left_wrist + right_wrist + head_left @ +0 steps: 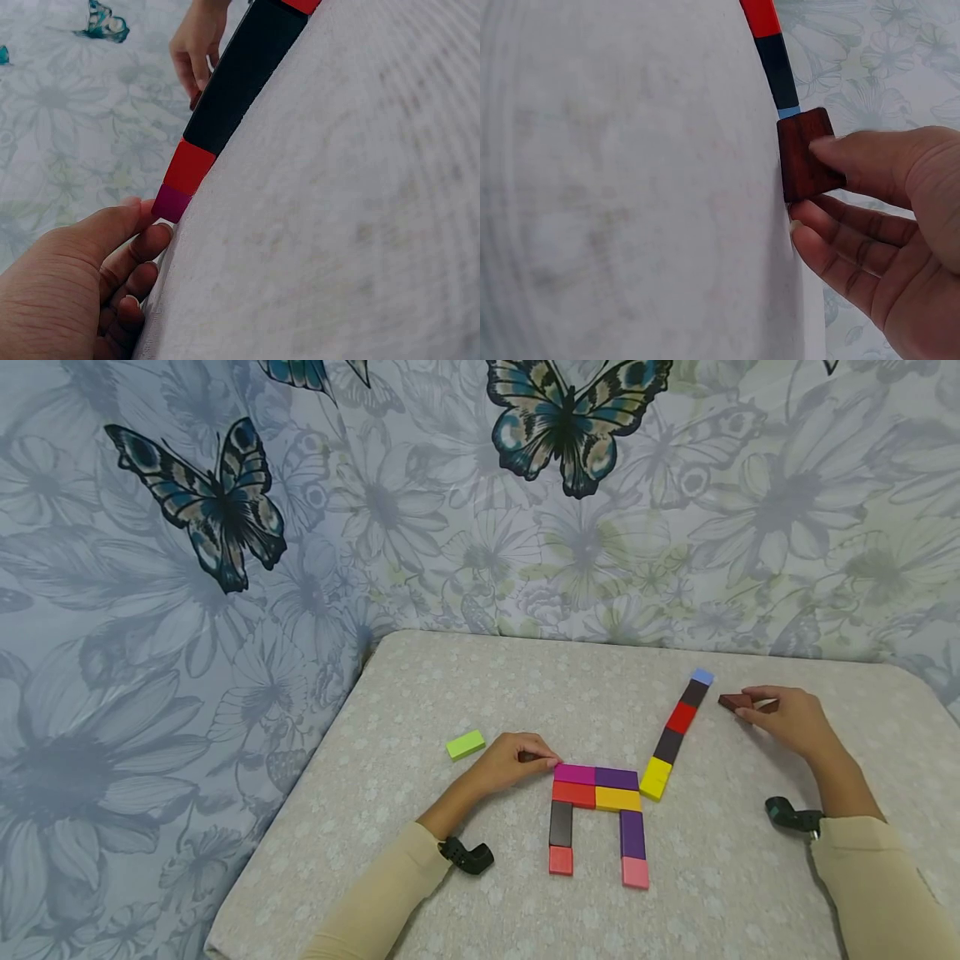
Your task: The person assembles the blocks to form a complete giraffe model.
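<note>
My left hand [513,760] holds the left end of a magenta block [574,774] between thumb and a fingertip; the other fingers curl beneath. That block lies in a flat figure, beside a purple block [617,779] and above a red block [573,794] and a yellow block [618,799]. My right hand [787,720] pinches a tapered dark brown block [806,156] between thumb and fingers, right of the upper end of a slanting row. A light blue block [702,677] tops that row; the brown one appears apart from it in the head view.
Below the figure run two legs, one with a dark grey block [561,823], the other with a purple block and a pink block [635,873]. A lime green block [466,745] lies alone left of my left hand. The pale tablecloth [420,677] meets a butterfly-patterned wall covering.
</note>
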### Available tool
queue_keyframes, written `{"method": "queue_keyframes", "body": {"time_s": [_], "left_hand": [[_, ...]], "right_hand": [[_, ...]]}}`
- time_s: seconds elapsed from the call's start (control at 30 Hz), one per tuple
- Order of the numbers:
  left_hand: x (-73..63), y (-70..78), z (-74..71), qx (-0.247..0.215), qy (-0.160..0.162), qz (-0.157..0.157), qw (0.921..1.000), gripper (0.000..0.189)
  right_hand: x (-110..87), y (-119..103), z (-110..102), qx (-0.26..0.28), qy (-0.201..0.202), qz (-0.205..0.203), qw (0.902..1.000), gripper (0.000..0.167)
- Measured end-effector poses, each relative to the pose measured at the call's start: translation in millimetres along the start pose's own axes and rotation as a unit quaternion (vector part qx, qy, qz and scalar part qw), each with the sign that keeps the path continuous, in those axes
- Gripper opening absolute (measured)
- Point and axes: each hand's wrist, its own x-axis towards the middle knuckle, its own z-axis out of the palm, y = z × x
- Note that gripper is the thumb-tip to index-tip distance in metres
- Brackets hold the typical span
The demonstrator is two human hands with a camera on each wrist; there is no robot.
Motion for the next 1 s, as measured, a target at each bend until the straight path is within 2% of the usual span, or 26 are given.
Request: {"method": "queue_keyframes", "body": {"time_s": [0.3,0.6,1.0], "left_hand": [[0.5,-1.7,-0.2,0.0,-0.003,-0.004,1.0,0.013],[0.9,-2.0,-0.7,0.002,-0.006,0.002,1.0,0.014],[1.4,-2.5,-0.1,0.0,-0.001,-0.006,1.0,0.013]], "right_hand": [[1.2,-1.0,-0.1,-0.003,0.006,-0.006,1.0,0.044],[-0.6,-3.7,-3.1,-0.005,0.009,0.003,0.9999,0.048],[24.5,-0.6,-7.4,-0.017,0.008,-0.002,0.9998,0.043]]}}
